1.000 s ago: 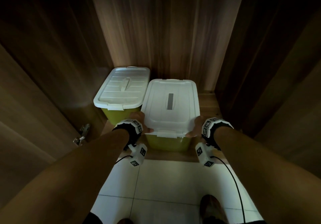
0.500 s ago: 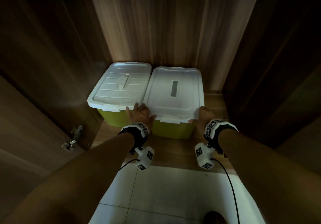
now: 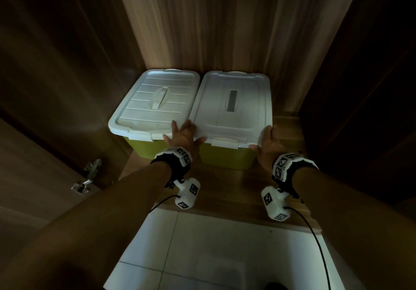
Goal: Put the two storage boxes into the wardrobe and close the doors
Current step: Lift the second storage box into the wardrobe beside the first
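Observation:
Two green storage boxes with white lids stand side by side on the wardrobe's floor board (image 3: 227,190), against the back panel. The left box (image 3: 155,103) has a raised handle on its lid. The right box (image 3: 234,107) has a dark slot in its lid. My left hand (image 3: 182,136) lies with fingers spread at the right box's front left corner, over the seam between the two lids. My right hand (image 3: 269,142) wraps the right box's front right corner. Both wrists carry black bands with white marker cubes.
The left wardrobe door (image 3: 33,177) stands open, with a metal hinge (image 3: 86,178) at its lower edge. The dark right door (image 3: 371,109) is open too. White floor tiles (image 3: 202,249) lie in front of the wardrobe. Cables hang from both wrist devices.
The right box has gone from the wardrobe's front edge back to the rear panel, level with the left box. Both hands moved forward with it, and my left fingers spread.

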`<state>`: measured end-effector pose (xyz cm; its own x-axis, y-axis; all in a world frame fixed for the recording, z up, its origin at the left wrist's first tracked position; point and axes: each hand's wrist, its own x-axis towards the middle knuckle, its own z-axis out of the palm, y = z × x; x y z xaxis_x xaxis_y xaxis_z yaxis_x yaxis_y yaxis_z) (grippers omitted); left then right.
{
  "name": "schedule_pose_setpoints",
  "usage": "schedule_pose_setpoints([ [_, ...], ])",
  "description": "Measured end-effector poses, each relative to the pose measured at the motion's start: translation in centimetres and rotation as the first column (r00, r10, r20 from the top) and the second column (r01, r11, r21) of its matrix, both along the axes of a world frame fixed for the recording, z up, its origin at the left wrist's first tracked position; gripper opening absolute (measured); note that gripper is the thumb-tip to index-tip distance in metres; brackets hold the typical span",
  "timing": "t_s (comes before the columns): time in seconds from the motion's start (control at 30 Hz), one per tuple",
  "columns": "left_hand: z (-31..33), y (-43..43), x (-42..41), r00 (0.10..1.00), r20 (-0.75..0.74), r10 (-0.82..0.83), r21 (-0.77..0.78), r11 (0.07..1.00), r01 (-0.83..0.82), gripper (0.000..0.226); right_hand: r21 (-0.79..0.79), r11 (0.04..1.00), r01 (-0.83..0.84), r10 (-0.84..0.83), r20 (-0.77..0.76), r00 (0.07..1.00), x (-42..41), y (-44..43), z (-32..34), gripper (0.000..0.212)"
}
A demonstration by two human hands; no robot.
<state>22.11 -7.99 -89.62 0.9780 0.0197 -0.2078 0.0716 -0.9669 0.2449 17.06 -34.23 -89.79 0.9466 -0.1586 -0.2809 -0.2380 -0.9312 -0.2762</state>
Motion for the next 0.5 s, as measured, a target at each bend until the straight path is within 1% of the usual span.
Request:
schedule_pose_setpoints([
  [0.1,0.0,0.3,0.3,1.0,-0.012,0.001,-0.033,0.999,-0.001,0.074,-0.001,1.0,-0.015,0.015,-0.012,1.0,0.3,-0.4,0.4,0.088],
  [0.17,0.1,0.4,0.2,1.0,-0.014,-0.002,-0.039,0.999,0.001,0.074,-0.039,0.999,-0.033,0.032,-0.007,0.999,0.3,-0.5,1.1,0.089],
  [0.23,0.1,0.6,-0.4,1.0,0.014,-0.018,-0.033,0.999,0.018,0.074,-0.003,1.0,0.002,-0.002,0.026,1.0,0.1,-0.8,1.8,0.091],
  [0.27,0.2,0.8,-0.9,0.999,0.036,-0.022,-0.058,0.998,0.024,0.072,0.022,0.999,0.03,-0.031,0.034,0.999,-0.3,-0.8,2.2,0.092],
  [0.37,2.0,1.8,-2.2,0.993,0.116,0.022,-0.212,0.977,0.003,0.068,0.065,0.992,0.104,-0.106,0.026,0.994,-1.1,-1.0,3.6,0.097],
  [0.4,2.9,2.3,-2.7,0.987,0.155,0.045,-0.246,0.969,-0.006,0.066,0.088,0.989,0.119,-0.12,0.008,0.993,-1.4,-0.9,4.5,0.094],
  [0.43,4.0,3.0,-3.1,0.978,0.197,0.067,-0.275,0.961,-0.011,0.064,0.107,0.986,0.125,-0.126,0.001,0.992,-1.6,-0.9,5.4,0.086],
  [0.5,6.4,4.2,-4.3,0.965,0.23,0.129,-0.34,0.939,-0.045,0.063,0.133,0.981,0.139,-0.14,-0.001,0.99,-2.4,-0.8,6.9,0.061],
])
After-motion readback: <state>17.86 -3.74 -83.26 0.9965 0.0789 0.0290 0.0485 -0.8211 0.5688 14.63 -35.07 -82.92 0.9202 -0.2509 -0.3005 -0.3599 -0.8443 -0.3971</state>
